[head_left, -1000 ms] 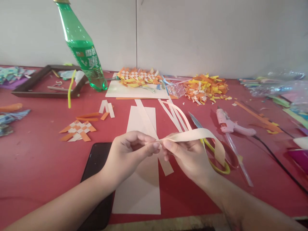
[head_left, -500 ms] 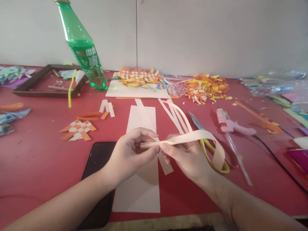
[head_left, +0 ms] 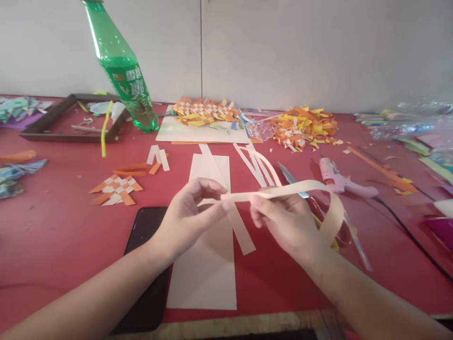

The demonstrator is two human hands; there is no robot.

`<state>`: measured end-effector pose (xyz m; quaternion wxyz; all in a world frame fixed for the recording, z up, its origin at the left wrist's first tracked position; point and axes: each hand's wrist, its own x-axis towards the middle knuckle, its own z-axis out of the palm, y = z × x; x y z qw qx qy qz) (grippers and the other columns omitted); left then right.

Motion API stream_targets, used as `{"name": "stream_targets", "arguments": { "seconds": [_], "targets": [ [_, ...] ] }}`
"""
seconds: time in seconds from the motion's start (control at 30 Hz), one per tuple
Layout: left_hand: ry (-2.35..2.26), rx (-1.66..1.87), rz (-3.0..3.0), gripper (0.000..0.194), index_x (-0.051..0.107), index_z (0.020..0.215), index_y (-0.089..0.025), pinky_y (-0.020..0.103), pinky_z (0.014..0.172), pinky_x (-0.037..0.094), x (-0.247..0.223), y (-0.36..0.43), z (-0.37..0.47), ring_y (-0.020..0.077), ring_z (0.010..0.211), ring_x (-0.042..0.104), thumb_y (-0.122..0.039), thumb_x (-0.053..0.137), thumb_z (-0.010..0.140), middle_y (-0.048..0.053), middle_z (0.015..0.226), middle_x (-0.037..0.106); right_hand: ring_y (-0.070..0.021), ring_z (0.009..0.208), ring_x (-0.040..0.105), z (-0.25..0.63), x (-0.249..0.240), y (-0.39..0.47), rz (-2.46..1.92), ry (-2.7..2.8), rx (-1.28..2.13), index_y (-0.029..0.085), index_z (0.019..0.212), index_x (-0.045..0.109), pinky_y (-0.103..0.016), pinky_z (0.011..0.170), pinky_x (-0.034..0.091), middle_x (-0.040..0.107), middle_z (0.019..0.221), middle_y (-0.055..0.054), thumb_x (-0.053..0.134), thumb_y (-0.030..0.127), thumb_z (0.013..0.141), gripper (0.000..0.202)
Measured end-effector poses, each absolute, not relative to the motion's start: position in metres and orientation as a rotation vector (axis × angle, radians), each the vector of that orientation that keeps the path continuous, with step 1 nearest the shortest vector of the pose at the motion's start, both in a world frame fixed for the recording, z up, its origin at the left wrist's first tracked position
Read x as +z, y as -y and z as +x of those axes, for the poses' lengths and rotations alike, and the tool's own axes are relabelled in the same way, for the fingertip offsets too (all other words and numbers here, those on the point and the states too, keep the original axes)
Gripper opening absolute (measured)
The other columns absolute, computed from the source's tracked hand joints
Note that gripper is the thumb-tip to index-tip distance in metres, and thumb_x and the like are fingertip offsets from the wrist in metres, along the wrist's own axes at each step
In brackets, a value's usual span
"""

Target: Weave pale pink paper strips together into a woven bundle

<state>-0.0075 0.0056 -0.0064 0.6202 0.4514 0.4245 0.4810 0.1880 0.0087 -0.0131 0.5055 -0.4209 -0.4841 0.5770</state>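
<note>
A long white paper strip (head_left: pixel 300 187) stretches between my hands, its far end curling round beyond my right wrist. My left hand (head_left: pixel 194 212) pinches the strip's end between thumb and fingertips. A short way along, my right hand (head_left: pixel 283 212) grips the same strip between thumb and fingers. Beneath them lie a white paper sheet (head_left: pixel 201 278) and a loose white strip (head_left: pixel 242 231) slanting across it. Behind my right hand are scissors (head_left: pixel 288 174), their handles mostly hidden. An orange-and-white woven paper piece (head_left: pixel 116 190) rests at the left.
A black phone (head_left: pixel 141 293) lies under my left forearm. A green bottle (head_left: pixel 123 80) stands by a dark frame (head_left: pixel 63 138). At the right are a pink glue gun (head_left: pixel 347 184) with its cord and a pile of orange and yellow scraps (head_left: pixel 304 127).
My hands have risen slightly and moved apart along the strip. A longer straight stretch of it now shows between them, and the loop at the right has shifted rightward.
</note>
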Motion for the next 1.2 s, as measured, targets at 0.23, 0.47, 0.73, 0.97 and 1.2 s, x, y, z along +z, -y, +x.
{"name": "stream_targets", "arguments": {
  "seconds": [0.23, 0.47, 0.73, 0.97, 1.2],
  "targets": [
    [-0.972, 0.932, 1.166, 0.014, 0.07, 0.079, -0.017, 0.022, 0.069, 0.052, -0.004, -0.0015, -0.0057, 0.0123, 0.074, 0.065, -0.03, 0.071, 0.083, 0.002, 0.077, 0.072, -0.0108, 0.055, 0.057, 0.1815, -0.0137, -0.0019, -0.928, 1.356, 1.473, 0.02, 0.077, 0.072, -0.026, 0.053, 0.047, 0.06, 0.062, 0.002, 0.068, 0.025, 0.087, 0.012],
    [-1.035, 0.888, 1.122, 0.017, 0.069, 0.077, -0.017, 0.018, 0.064, 0.049, -0.0026, -0.0013, -0.006, 0.0087, 0.067, 0.06, -0.032, 0.073, 0.081, 0.0, 0.073, 0.068, -0.0098, 0.054, 0.056, 0.184, -0.0144, -0.0038, -0.902, 1.334, 1.435, 0.02, 0.074, 0.068, -0.025, 0.052, 0.044, 0.06, 0.063, 0.003, 0.066, 0.023, 0.089, 0.015],
    [-1.051, 0.824, 1.209, 0.017, 0.068, 0.08, -0.017, 0.022, 0.069, 0.05, -0.0063, -0.0022, -0.0077, 0.0114, 0.072, 0.062, -0.033, 0.069, 0.084, 0.002, 0.078, 0.069, -0.0085, 0.05, 0.054, 0.1847, -0.0137, -0.0035, -0.98, 1.392, 1.439, 0.017, 0.069, 0.067, -0.023, 0.048, 0.043, 0.058, 0.06, 0.002, 0.067, 0.024, 0.087, 0.02],
    [-1.007, 0.735, 1.458, 0.024, 0.069, 0.093, -0.017, 0.027, 0.076, 0.053, -0.0069, -0.0008, -0.006, 0.017, 0.086, 0.067, -0.037, 0.055, 0.093, 0.005, 0.09, 0.073, -0.0071, 0.051, 0.053, 0.1819, -0.0092, -0.0011, -0.991, 1.413, 1.513, 0.018, 0.072, 0.07, -0.02, 0.047, 0.043, 0.056, 0.06, 0.003, 0.068, 0.023, 0.086, 0.015],
    [-1.059, 0.725, 1.504, 0.027, 0.068, 0.079, -0.016, 0.019, 0.065, 0.048, -0.0044, 0.0006, -0.0082, 0.0107, 0.073, 0.063, -0.04, 0.061, 0.09, 0.001, 0.077, 0.071, -0.0073, 0.053, 0.054, 0.1872, -0.0113, -0.0026, -1.024, 1.442, 1.526, 0.019, 0.076, 0.071, -0.021, 0.049, 0.043, 0.057, 0.064, 0.003, 0.068, 0.026, 0.087, 0.013]
  ]
}}
